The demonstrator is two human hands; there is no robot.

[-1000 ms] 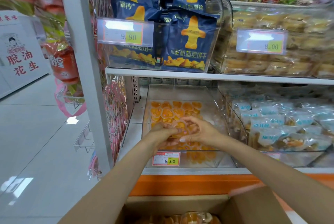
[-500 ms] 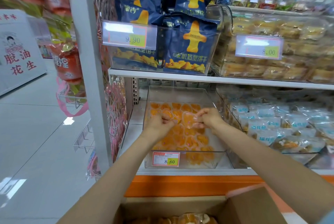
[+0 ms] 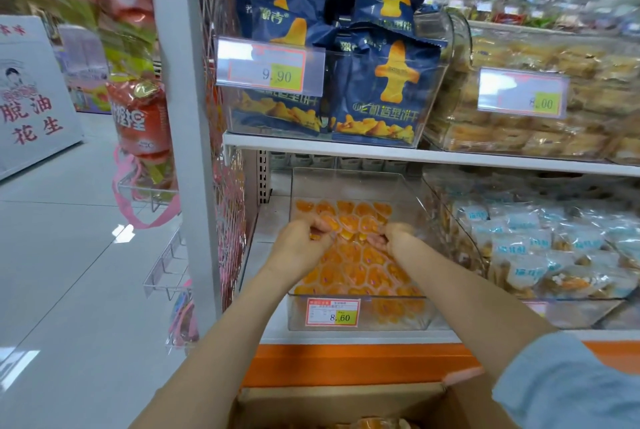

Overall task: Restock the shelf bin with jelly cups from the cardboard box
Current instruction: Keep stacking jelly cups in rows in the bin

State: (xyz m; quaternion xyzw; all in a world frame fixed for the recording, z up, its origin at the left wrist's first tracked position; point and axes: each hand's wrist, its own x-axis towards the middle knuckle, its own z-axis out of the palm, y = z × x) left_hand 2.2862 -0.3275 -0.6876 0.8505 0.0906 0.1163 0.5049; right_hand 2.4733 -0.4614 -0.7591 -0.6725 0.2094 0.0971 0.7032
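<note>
A clear shelf bin (image 3: 420, 206) on the lower shelf holds several orange jelly cups (image 3: 349, 272) and carries an 8.60 price tag (image 3: 332, 312) on its front. Both my hands are inside it, over the cups near the back. My left hand (image 3: 301, 246) has its fingers curled round some cups. A little to its right, my right hand (image 3: 398, 238) curls its fingers down on cups too. The open cardboard box (image 3: 311, 401) sits at the bottom edge below my forearms, with a few jelly cups (image 3: 377, 423) showing inside.
The upper shelf (image 3: 381, 153) hangs low over the bin, carrying a bin of blue snack bags (image 3: 377, 82) and a pastry bin (image 3: 554, 109). A bin of light-blue packets (image 3: 540, 245) stands to the right, a white upright post (image 3: 187, 151) to the left, then aisle floor (image 3: 69, 255).
My hands, cupped together over the bin's front a second ago, have moved deeper into the bin and spread apart. More cups now lie in the bin.
</note>
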